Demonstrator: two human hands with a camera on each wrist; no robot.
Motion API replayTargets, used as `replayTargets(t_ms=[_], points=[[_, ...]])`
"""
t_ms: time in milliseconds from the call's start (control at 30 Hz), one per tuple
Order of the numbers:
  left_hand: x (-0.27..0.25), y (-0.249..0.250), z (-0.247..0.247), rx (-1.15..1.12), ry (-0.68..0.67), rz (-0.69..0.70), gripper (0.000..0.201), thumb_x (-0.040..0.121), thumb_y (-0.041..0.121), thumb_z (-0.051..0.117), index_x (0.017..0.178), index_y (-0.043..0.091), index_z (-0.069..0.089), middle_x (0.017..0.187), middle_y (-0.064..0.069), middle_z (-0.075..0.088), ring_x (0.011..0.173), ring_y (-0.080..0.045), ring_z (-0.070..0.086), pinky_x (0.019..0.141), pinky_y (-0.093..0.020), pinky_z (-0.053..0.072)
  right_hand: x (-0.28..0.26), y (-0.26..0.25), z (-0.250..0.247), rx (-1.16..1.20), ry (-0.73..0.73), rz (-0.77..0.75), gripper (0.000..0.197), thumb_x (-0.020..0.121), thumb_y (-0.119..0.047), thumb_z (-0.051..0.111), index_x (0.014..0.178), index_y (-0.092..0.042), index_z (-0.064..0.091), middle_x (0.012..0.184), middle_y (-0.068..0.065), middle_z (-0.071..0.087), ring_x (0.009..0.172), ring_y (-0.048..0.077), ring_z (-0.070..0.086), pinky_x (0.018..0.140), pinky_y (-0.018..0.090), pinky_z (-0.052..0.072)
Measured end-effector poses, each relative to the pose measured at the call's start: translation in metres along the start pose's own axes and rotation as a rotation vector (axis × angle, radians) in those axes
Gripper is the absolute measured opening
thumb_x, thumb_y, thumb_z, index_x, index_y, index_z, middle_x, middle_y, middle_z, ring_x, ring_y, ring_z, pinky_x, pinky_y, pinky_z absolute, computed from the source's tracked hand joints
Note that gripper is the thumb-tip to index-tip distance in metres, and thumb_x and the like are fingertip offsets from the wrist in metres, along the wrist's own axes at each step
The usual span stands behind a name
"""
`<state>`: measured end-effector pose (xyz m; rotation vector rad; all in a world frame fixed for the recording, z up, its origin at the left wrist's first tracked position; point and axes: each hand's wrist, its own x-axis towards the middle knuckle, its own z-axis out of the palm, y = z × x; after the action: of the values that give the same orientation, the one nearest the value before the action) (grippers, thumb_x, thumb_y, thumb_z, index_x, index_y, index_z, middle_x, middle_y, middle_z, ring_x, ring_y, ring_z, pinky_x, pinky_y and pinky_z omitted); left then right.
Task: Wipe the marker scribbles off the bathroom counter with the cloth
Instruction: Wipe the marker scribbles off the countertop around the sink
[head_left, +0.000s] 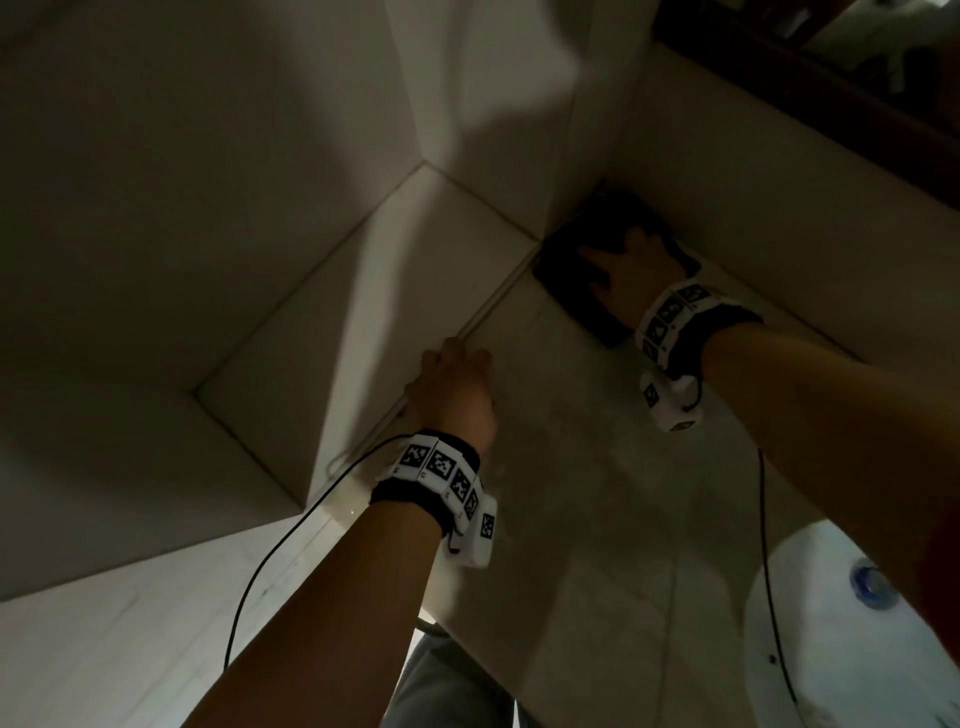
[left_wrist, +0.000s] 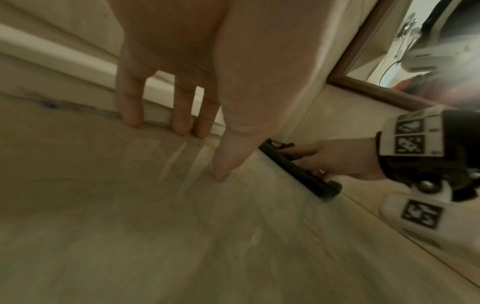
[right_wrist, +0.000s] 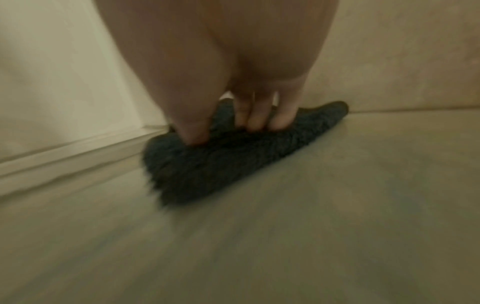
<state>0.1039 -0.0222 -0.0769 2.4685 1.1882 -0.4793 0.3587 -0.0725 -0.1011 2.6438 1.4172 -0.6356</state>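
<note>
— Where does the head view look from?
— High above, facing down on both forearms and the surface (head_left: 597, 467).
— And the wrist views?
— Each sits low, close behind its own hand. The left one faces the corner, and shares the cloth (left_wrist: 301, 172) with the others.

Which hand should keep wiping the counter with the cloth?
The right hand. It already presses the dark cloth flat on the counter, in the corner by the wall. The left hand holds nothing; its fingertips only rest on the counter's edge, apart from the cloth.
</note>
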Motion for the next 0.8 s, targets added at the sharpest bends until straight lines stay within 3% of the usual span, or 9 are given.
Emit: replayTargets(t_ms=[100,233,300,500,600,800], points=[[-0.002,-0.003,-0.001,-0.003,-0.004,0.017,0.043,0.081,0.013,0.059,0.122,0.024,0.053,0.129,-0.008,0.040,0.116,-0.031,0.040,0.087,-0.048,0.044,-0.010,-0.008,0.002,-0.026,0.076,0.020,0.057,0.098,-0.047,0.040,0.151,-0.040,0.021,0.159,0.016,0.014,0.141,0.044,0.017,0.108,0.058,0.030],[-0.007,-0.008,-0.001,-0.041,0.020,0.036,0.038,0.079,0.009,0.057,0.115,0.020,0.059,0.127,-0.008,0.044,0.115,-0.032,0.041,0.087,-0.047,0.044,-0.012,-0.025,0.011,0.035,-0.050,0.048,0.059,0.098,-0.059,0.027,0.151,-0.047,0.006,0.163,0.007,-0.006,0.147,0.040,-0.004,0.116,0.063,0.004],[-0.010,-0.010,0.000,-0.047,0.029,0.019,0.037,0.081,0.009,0.057,0.116,0.020,0.059,0.127,-0.008,0.044,0.116,-0.032,0.041,0.088,-0.047,0.043,-0.013,-0.036,0.012,0.026,-0.086,0.066,0.058,0.097,-0.060,0.024,0.150,-0.048,0.003,0.162,0.006,-0.012,0.146,0.040,-0.010,0.115,0.064,-0.001],[-0.026,-0.026,-0.003,-0.077,0.074,-0.045,0.041,0.078,0.010,0.058,0.118,0.020,0.060,0.122,-0.006,0.046,0.113,-0.029,0.042,0.083,-0.044,0.042,-0.038,-0.078,0.027,-0.041,-0.067,0.017,0.057,0.098,-0.058,0.026,0.151,-0.046,0.008,0.162,0.007,-0.010,0.147,0.040,-0.010,0.115,0.065,0.000],[-0.035,-0.037,-0.004,-0.094,0.085,-0.094,0.036,0.083,0.013,0.055,0.118,0.018,0.059,0.126,-0.006,0.045,0.116,-0.029,0.041,0.085,-0.044,0.041,-0.054,-0.094,0.035,-0.038,-0.081,-0.017,0.056,0.099,-0.057,0.026,0.151,-0.046,0.009,0.162,0.006,-0.011,0.147,0.038,-0.013,0.116,0.062,-0.003],[-0.051,-0.059,0.000,-0.124,0.127,-0.122,0.038,0.086,0.002,0.050,0.120,0.014,0.059,0.127,-0.009,0.046,0.116,-0.031,0.041,0.087,-0.048,0.044,-0.087,-0.132,0.054,-0.052,-0.050,-0.077,0.057,0.099,-0.050,0.033,0.151,-0.044,0.011,0.162,0.008,-0.008,0.147,0.039,-0.011,0.115,0.064,-0.001]])
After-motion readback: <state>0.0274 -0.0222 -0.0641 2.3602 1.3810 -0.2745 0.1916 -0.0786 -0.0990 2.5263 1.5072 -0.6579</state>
